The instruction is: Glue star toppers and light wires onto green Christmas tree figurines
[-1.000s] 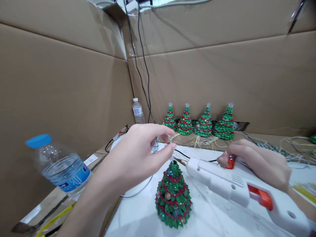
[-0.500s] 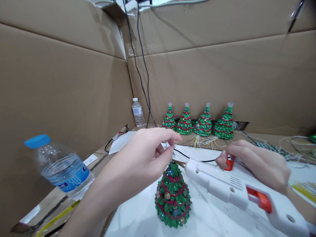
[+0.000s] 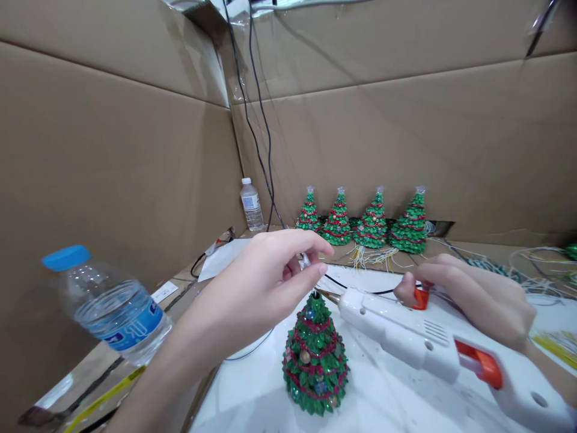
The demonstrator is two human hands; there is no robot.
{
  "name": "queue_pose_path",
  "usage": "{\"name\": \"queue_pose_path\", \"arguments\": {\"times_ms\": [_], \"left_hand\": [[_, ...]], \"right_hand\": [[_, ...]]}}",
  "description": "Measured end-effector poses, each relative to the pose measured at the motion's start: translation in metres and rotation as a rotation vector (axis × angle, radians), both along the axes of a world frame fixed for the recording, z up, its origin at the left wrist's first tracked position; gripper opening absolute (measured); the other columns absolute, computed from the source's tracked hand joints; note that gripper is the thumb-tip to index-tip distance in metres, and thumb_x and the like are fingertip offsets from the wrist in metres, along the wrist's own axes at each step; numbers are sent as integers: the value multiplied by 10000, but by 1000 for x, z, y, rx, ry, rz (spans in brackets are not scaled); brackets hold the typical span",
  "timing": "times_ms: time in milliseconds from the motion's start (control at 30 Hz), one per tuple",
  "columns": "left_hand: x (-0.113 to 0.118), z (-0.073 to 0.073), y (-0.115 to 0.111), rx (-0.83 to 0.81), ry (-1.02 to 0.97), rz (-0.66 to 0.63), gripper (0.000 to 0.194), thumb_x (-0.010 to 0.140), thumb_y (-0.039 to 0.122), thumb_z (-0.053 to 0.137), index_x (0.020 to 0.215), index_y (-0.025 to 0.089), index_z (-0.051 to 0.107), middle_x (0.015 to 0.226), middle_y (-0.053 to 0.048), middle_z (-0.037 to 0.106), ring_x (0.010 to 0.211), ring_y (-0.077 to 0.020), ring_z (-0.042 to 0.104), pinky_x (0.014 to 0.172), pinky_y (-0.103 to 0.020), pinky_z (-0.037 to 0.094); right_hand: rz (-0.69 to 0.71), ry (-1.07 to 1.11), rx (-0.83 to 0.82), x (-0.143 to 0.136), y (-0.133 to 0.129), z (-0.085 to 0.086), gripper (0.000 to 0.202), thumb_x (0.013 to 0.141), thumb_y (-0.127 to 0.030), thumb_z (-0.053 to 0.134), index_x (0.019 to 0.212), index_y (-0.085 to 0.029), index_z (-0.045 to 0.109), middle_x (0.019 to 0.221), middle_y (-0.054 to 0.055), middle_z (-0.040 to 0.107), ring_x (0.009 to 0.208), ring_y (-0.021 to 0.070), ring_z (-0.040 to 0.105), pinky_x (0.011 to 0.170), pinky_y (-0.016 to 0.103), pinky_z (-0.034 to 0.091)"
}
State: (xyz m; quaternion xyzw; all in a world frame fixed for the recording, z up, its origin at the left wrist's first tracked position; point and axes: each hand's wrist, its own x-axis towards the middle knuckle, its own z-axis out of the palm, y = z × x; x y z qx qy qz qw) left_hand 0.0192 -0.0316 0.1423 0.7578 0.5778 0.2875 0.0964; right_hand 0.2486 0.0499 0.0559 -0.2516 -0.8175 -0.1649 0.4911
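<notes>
Just above the near tree [image 3: 315, 361], upright on the white board [image 3: 247, 391], the left hand [image 3: 270, 282] curls half open, a clear piece [image 3: 305, 260] by its fingers, grip unclear; the right hand [image 3: 478, 294] closes on the glue gun [image 3: 406, 334], nozzle [image 3: 330, 296] at the treetop

My feed is moderately bright, in a cool, fairly even light, with a paler patch at the top edge. I see faint diagonal shadows on the back wall [image 3: 360, 138] and soft ones on the board [image 3: 387, 391], which also carries a dull sheen. Small glints dot the large bottle [image 3: 124, 322], stretched near the edge. The front tree [image 3: 315, 361] reads fairly crisp; the yellow wires [image 3: 556, 347] look soft.
</notes>
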Motion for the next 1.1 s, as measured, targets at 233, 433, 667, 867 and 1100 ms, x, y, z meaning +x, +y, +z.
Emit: {"name": "queue_pose_path", "arguments": {"times_ms": [233,433,667,867,1100], "left_hand": [[0,0,1,-11,5,-16,178,914,220,529,1003,229,682,907,34,691,729,-99,578,637,-221,448],[-1,-2,2,-23,9,-43,196,927,216,494,1011,227,671,933,28,674,775,-107,568,679,-234,434],[-2,-1,0,-19,26,-67,209,938,212,471,1030,233,658,900,34,655,800,-105,564,702,-232,418],[-3,-2,2,-13,27,-76,215,938,209,463,1034,248,652,937,46,664,836,-103,577,729,-228,424],[-4,-2,2,4,61,-92,240,925,158,446,1036,253,637,978,59,659,891,-101,582,757,-223,421]], "right_hand": [[47,7,16,1,3,-5,198,968,-155,378,870,-222,537,673,-45,648,536,84,542,545,212,395],[54,19,30,2,5,-8,217,1006,-193,331,904,-213,521,672,-36,624,546,84,525,540,210,376],[60,27,10,1,5,-9,215,1016,-193,328,917,-215,517,675,-42,630,562,85,545,555,212,368],[24,2,-14,2,7,-10,222,972,-170,334,882,-235,527,669,-45,614,552,103,535,539,233,366],[6,20,-19,2,7,-10,213,970,-182,336,878,-237,520,682,-37,610,555,113,539,539,233,365]]}}
